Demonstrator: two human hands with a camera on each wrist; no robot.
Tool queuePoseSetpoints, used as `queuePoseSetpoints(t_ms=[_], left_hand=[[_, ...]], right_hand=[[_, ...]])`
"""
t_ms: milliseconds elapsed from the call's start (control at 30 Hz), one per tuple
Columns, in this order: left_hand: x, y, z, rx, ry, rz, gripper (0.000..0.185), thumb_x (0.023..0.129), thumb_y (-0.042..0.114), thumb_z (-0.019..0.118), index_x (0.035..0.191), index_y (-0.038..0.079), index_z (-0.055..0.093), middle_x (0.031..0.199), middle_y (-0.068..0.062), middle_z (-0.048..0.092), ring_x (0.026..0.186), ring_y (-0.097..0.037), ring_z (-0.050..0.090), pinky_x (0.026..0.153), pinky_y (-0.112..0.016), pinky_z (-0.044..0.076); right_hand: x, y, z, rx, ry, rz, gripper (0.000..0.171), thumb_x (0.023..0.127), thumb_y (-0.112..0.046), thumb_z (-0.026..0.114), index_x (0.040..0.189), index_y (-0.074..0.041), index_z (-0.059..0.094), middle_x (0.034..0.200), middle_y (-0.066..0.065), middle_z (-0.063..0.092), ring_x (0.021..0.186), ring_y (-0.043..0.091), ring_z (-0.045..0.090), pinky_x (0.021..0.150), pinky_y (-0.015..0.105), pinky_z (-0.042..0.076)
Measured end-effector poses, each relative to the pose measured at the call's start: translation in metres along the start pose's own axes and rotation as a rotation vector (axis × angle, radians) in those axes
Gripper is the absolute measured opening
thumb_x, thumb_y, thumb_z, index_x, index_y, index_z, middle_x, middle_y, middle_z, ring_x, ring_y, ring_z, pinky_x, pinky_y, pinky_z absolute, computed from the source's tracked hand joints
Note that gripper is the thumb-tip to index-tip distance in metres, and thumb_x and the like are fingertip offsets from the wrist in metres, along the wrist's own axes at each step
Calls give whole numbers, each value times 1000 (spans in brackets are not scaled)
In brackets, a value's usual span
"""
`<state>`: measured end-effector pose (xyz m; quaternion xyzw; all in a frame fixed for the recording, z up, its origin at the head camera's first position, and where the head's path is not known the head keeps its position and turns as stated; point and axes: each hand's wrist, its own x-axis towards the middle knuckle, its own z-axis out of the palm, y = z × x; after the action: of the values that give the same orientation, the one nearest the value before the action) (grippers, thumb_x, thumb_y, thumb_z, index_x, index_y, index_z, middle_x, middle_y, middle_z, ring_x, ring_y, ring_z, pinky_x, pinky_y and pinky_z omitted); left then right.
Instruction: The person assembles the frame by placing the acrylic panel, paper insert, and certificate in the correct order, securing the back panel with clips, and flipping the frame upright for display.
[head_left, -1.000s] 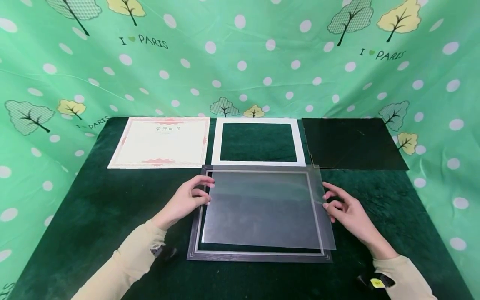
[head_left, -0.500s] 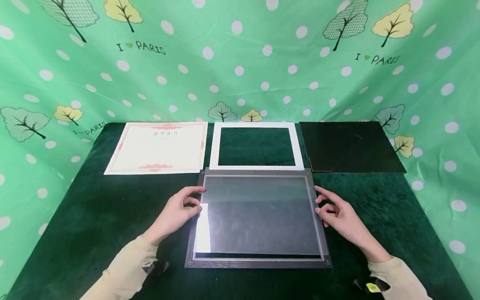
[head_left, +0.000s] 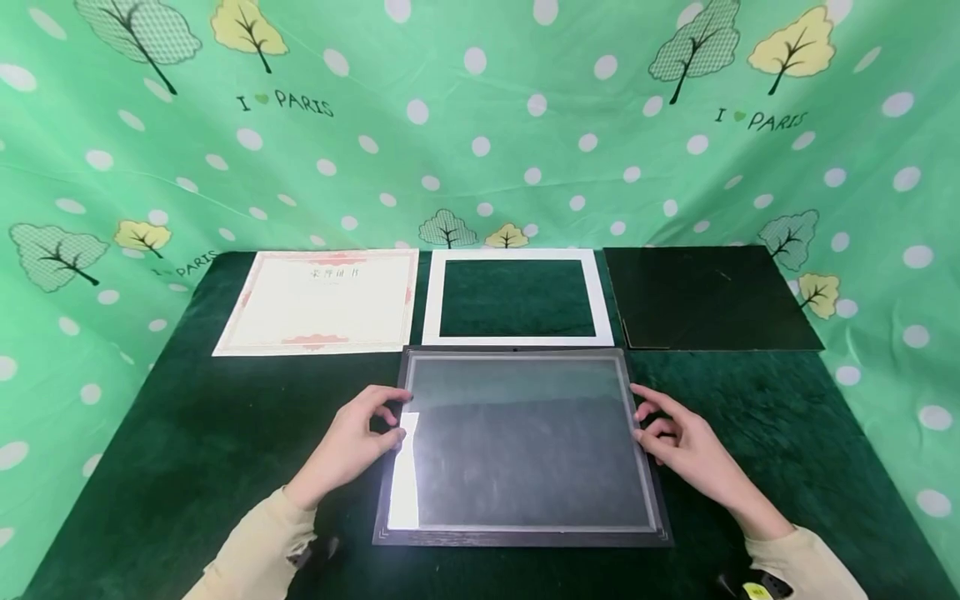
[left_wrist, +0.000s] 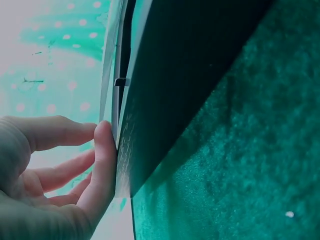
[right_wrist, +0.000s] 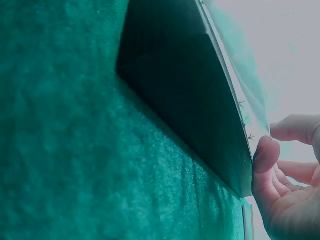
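Observation:
A clear plastic sheet (head_left: 525,458) lies over the opening of a dark picture frame (head_left: 517,539), roughly lined up with it, a bright reflection on its left part. My left hand (head_left: 345,442) pinches the sheet's left edge between thumb and index finger. At the right edge, my right hand (head_left: 697,454) pinches it likewise. In the left wrist view the sheet (left_wrist: 107,65) stands just off the frame's inner lip, with the thumb against the frame's side (left_wrist: 170,75). The right wrist view shows the sheet (right_wrist: 247,65) above the frame's dark outer side (right_wrist: 195,105).
Behind the frame lie a certificate (head_left: 322,312) with a red border, a white mat (head_left: 517,341) with a cut-out, and a black board (head_left: 720,300). Dark green cloth (head_left: 187,450) covers the table. A green dotted curtain (head_left: 480,108) hangs at the back and sides.
The sheet has shifted left and toward me, from sitting askew past the frame's right side to lining up with the frame. Both hands have moved along with it.

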<state>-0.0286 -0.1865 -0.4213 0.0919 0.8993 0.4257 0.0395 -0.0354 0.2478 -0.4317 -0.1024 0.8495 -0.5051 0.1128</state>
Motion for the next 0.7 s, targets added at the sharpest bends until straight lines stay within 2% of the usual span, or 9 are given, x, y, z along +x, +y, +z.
queuePoseSetpoints(t_ms=[167,400,700], left_hand=[[0,2,2,41,4,12,43,78,-9,72,119,2,62,113,-11,59,86,-20,58,58,-25,51],[1,3,3,89,18,40,44,75,-9,74,117,0,63,111,-11,59,85,-20,58,60,-24,51],[3,6,4,172,0,71,42,74,-8,75,114,-1,64,106,-11,57,80,-18,53,60,-26,48]], right_hand=[[-2,1,0,-3,6,-25,54,91,-1,64,141,0,43,104,15,50,69,16,61,53,28,50],[-3,0,-1,-47,12,-48,55,90,-1,66,140,1,43,103,14,51,71,14,61,57,26,51],[-1,1,0,-100,17,-81,55,88,2,67,138,2,45,98,10,53,67,11,59,56,26,49]])
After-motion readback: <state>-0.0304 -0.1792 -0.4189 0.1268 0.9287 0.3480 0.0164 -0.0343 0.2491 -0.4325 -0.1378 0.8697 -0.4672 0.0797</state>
